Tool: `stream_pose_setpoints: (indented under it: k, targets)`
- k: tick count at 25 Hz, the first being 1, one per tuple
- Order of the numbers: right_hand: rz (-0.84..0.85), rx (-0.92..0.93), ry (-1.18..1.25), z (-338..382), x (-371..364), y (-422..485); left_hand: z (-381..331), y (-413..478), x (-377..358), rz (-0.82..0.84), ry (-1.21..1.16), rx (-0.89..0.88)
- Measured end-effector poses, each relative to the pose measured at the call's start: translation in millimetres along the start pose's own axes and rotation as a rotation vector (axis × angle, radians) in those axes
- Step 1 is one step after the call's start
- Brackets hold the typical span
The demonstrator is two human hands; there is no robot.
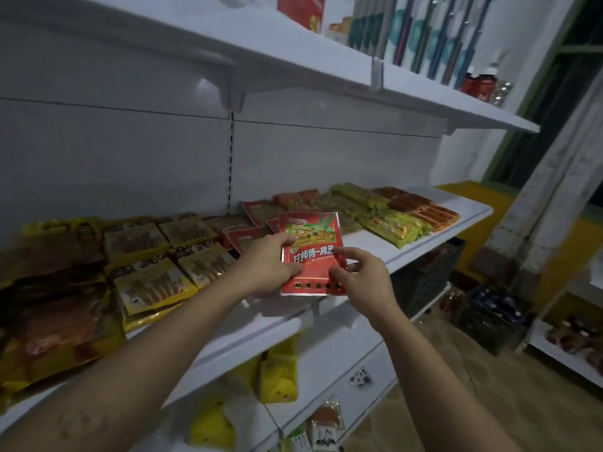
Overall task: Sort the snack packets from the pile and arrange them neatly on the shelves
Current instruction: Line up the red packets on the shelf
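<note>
Grip: held packet sits upright over the front edge of the middle shelf. Left hand is on its left edge, right hand on its right edge.
Just behind grip: loose pile of packets on that shelf, overlapping.
Left of grip: packet rows lying flat on the same shelf, running out to the left.
Behind-right of grip: long packets in rows toward the shelf's right end.
Above grip: upper shelf, with a box on it, right of centre.
Below grip: lower shelf with bags on it.
Below-right: crate under the shelf end. Further right, a second crate holds bottles.
</note>
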State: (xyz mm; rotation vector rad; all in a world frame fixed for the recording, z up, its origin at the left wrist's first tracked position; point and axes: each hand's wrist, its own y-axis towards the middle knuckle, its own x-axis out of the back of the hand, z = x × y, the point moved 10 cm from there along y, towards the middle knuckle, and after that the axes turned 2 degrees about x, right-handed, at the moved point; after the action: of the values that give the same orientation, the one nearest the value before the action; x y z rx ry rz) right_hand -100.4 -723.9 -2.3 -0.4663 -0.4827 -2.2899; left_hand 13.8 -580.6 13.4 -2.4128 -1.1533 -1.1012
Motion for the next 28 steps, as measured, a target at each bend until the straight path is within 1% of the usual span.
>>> stream_pose_setpoints:
  k: [5, 8, 11, 12, 13, 15, 16, 17, 19, 20, 21, 22, 23, 25, 26, 27, 28]
  targets:
    - [0.157, 0.126, -0.057, 27, -44, 86, 27, 57, 33, -0.039, 0.103, 0.137]
    - [0.261, 0.268, -0.129, 52, -84, 122, 50, 73, 47, -0.072, 0.095, 0.203]
    - [0.438, 0.346, -0.186, 63, -131, 148, 76, 87, 54, -0.06, 0.106, 0.295]
    - [0.494, 0.362, -0.207, 64, -143, 156, 83, 85, 58, -0.079, 0.133, 0.342]
    - [0.545, 0.383, -0.213, 63, -153, 163, 97, 85, 59, -0.102, 0.182, 0.413]
    - [0.637, 0.468, -0.24, 63, -169, 174, 115, 91, 62, -0.142, 0.383, 0.469]
    - [0.689, 0.515, -0.277, 63, -176, 177, 99, 79, 63, -0.183, 0.378, 0.485]
    - [0.749, 0.566, -0.316, 62, -183, 179, 97, 73, 63, -0.219, 0.342, 0.548]
    - [0.838, 0.683, -0.416, 59, -192, 180, 98, 98, 66, -0.292, 0.525, 0.491]
    - [0.85, 0.741, -0.463, 59, -194, 182, 76, 104, 59, -0.296, 0.487, 0.451]
    - [0.846, 0.793, -0.484, 61, -195, 184, 67, 114, 57, -0.32, 0.539, 0.391]
    - [0.842, 0.841, -0.478, 64, -195, 185, 69, 114, 56, -0.326, 0.467, 0.398]
    - [0.851, 0.883, -0.463, 67, -195, 184, 81, 120, 51, -0.302, 0.458, 0.368]
    - [0.905, 0.958, -0.474, 65, -200, 178, 56, 116, 37, -0.235, 0.495, 0.328]
    - [0.934, 0.977, -0.489, 61, -204, 176, 58, 116, 34, -0.19, 0.453, 0.374]
    - [0.96, 0.978, -0.506, 57, -208, 176, 53, 119, 30, -0.155, 0.449, 0.358]
    - [0.979, 0.979, -0.525, 53, -212, 177, 56, 121, 30, -0.161, 0.454, 0.34]
